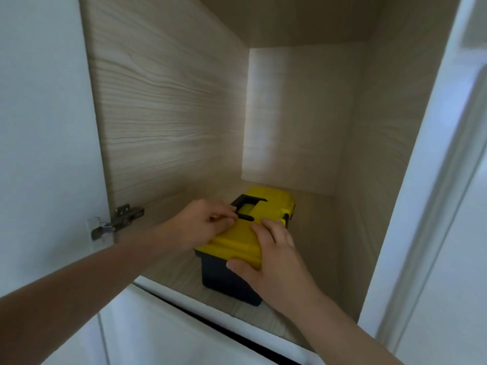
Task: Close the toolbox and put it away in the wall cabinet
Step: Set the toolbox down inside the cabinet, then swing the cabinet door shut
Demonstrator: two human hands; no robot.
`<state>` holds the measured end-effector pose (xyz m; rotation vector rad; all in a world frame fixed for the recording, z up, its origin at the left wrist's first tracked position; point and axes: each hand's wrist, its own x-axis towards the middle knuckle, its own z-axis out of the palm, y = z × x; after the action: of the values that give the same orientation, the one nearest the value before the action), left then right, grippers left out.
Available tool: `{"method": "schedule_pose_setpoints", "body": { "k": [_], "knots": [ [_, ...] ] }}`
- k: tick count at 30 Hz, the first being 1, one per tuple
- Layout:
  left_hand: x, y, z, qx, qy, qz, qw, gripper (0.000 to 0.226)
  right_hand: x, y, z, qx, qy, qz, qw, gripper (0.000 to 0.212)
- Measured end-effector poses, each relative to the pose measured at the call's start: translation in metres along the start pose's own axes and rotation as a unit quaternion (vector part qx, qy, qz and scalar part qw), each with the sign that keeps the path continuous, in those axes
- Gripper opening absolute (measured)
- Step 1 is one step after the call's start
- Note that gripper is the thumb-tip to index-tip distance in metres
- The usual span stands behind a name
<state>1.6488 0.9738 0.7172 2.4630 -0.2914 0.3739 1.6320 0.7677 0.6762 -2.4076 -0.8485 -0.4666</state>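
A toolbox [237,239] with a yellow lid and a dark body stands on the floor of the open wall cabinet [168,122], its lid down. The black handle [246,204] lies flat in the lid's recess. My left hand [204,223] rests on the lid's left side, fingertips pinched at the handle's near end. My right hand [271,255] lies flat over the near right corner of the lid, thumb wrapped down the front edge. Both hands touch the box.
The cabinet has pale wood-grain walls and a back panel [295,117]. A metal hinge [118,219] sits on the left wall by the white open door [44,127]. A white door frame [427,180] runs along the right. White cabinet fronts [158,327] lie below.
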Motion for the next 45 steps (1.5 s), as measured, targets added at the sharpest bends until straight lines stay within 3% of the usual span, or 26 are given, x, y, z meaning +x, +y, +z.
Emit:
{"method": "schedule_pose_setpoints", "body": {
  "k": [3,5,10,18,22,28,32,35,36,38,39,42,45],
  "knots": [
    [-0.032,-0.009,0.0,0.039,-0.079,0.065,0.994,0.063,0.0,0.0,-0.003,-0.021,-0.024,-0.004,0.999,0.085],
    [-0.044,-0.013,0.008,0.118,-0.072,0.13,0.982,0.08,-0.001,-0.002,-0.002,-0.049,-0.029,-0.009,0.998,0.082],
    [-0.033,-0.013,0.02,0.216,-0.01,0.219,0.951,0.081,0.005,-0.004,0.005,-0.105,-0.026,-0.001,0.994,0.075],
    [0.048,-0.03,0.039,0.257,-0.035,0.153,0.954,0.079,0.073,0.023,0.023,-0.155,-0.004,0.071,0.985,0.068],
    [0.083,-0.029,0.053,0.26,-0.035,0.119,0.958,0.079,0.102,0.049,0.024,-0.106,-0.025,0.125,0.986,0.068],
    [0.071,-0.03,0.047,0.291,-0.027,0.093,0.952,0.092,0.105,0.055,0.022,-0.111,-0.038,0.137,0.984,0.069],
    [0.021,-0.035,0.029,0.275,-0.04,0.018,0.96,0.094,0.082,0.034,0.018,-0.178,-0.016,0.082,0.98,0.073],
    [-0.037,-0.026,-0.01,0.256,-0.024,-0.063,0.964,0.093,0.072,-0.003,0.021,-0.197,-0.008,-0.02,0.98,0.071],
    [-0.055,-0.019,-0.022,0.245,-0.001,-0.088,0.966,0.092,0.066,-0.016,0.018,-0.208,-0.011,-0.046,0.977,0.07],
    [-0.151,0.021,-0.078,0.221,0.118,-0.178,0.952,0.092,0.046,-0.09,0.005,-0.175,0.014,-0.198,0.964,0.069],
    [-0.167,0.03,-0.087,0.188,0.154,-0.191,0.951,0.091,0.038,-0.106,-0.004,-0.177,0.017,-0.222,0.959,0.068],
    [-0.188,0.041,-0.09,0.114,0.232,-0.199,0.945,0.081,0.033,-0.121,-0.012,-0.171,0.022,-0.237,0.956,0.067],
    [-0.211,0.053,-0.085,0.104,0.353,-0.227,0.902,0.064,0.031,-0.127,-0.015,-0.185,0.013,-0.245,0.952,0.065]
  ]
}}
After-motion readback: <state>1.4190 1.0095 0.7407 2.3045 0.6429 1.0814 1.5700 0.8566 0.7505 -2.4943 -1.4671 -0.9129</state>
